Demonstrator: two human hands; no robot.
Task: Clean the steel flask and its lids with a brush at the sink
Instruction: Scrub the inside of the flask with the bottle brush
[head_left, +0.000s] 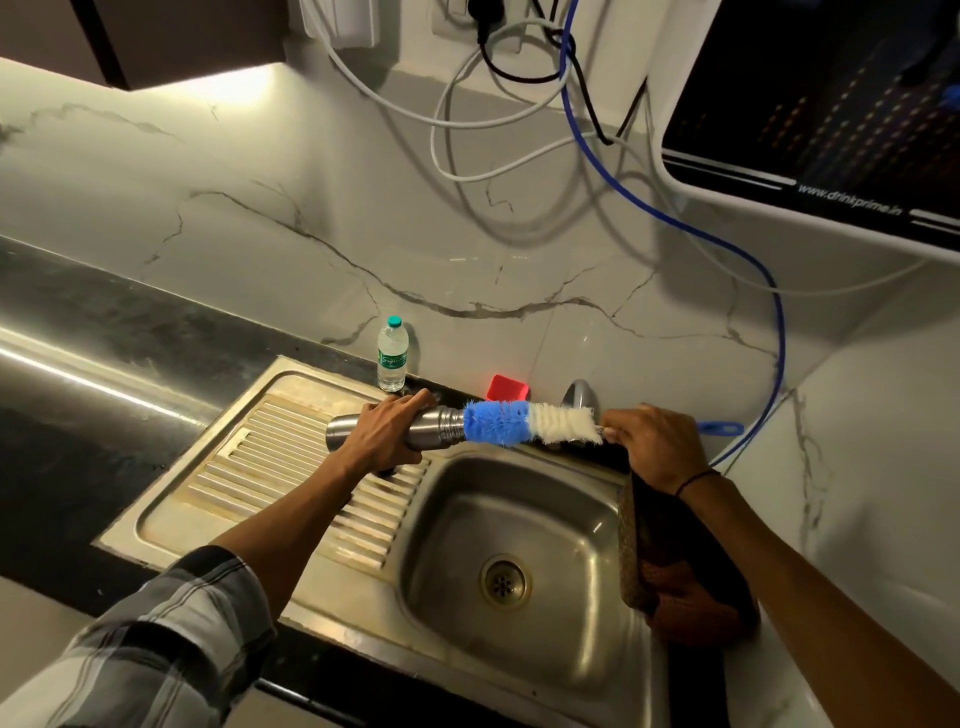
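**Flask held sideways over the sink, brush at its mouth**

At the far left I see the dark table (78, 322) running along the marble wall, with the steel sink (519, 649) set into it. The ribbed drainboard (291, 467) takes up the sink's left part. At its back edge, against the wall, a small clear water bottle (392, 358) with a green cap stands upright.

My left hand (387, 434) has its fingers wrapped around the body of the steel flask (434, 426), which lies level in the air above the drainboard's right edge, mouth pointing right. The bottle brush (524, 423) meets that mouth: its blue bristles sit just at the opening, the white bristles trail further right. Behind the brush, a red object (509, 387) rests at the sink's back edge.

My right hand (649, 441) grips the brush handle, fingers curled around it above the basin's back right corner; the blue handle end (719, 428) sticks out past the hand. A dark cloth (685, 566) hangs at the basin's right edge. I cannot see the lids clearly.
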